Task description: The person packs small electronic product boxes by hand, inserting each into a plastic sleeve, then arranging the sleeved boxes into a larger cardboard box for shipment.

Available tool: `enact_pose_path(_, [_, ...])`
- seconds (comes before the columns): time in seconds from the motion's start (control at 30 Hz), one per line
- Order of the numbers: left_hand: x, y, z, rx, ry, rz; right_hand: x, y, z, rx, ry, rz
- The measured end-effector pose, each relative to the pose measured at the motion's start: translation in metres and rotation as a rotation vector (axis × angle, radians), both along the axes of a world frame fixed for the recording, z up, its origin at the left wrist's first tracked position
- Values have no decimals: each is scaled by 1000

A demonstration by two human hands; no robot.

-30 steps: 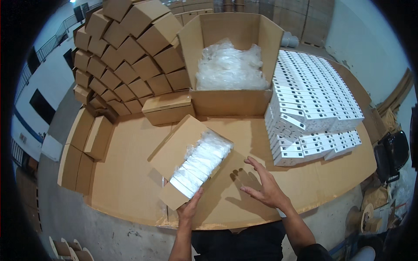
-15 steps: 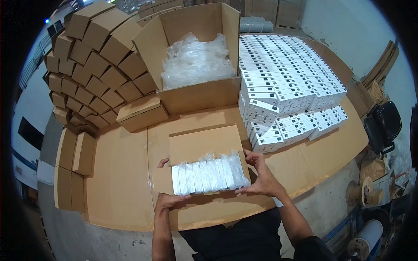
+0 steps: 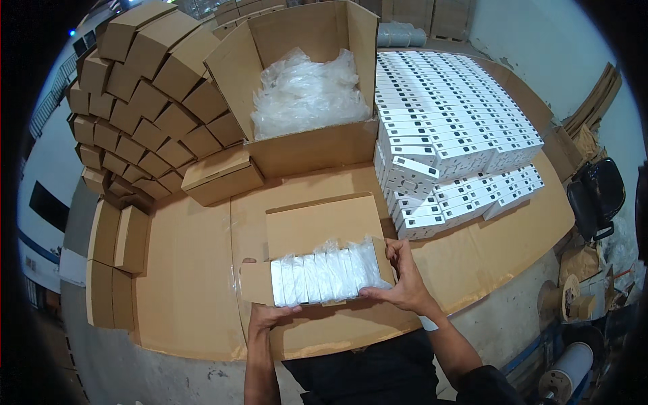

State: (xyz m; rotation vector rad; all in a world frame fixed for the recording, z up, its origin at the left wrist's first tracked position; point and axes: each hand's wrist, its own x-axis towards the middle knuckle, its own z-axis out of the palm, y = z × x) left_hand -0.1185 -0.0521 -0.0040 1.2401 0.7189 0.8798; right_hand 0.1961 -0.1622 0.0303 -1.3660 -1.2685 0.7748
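Far left: stack of closed brown cardboard boxes (image 3: 142,101). Left hand (image 3: 270,315) gripped near-left edge of small open brown cardboard box (image 3: 317,253), fingers curled on it. Box lay between hands, long side running left to right. Row of white plastic-wrapped packs (image 3: 324,277) sat inside. Right hand (image 3: 401,283) gripped right end, fingers closed on flap. Both hands equally close. Far right: stacked white cartons (image 3: 459,135).
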Motion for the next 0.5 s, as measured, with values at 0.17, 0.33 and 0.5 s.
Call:
enact_pose_path(0.17, [-11, 0, -21, 15, 67, 6, -3, 0, 8, 41, -16, -4])
enact_pose_path(0.33, [13, -2, 5, -39, -9, 67, -3, 1, 12, 68, 17, 19])
enact_pose_path(0.5, [15, 7, 11, 293, 57, 59, -4, -1, 21, 74, -68, 38])
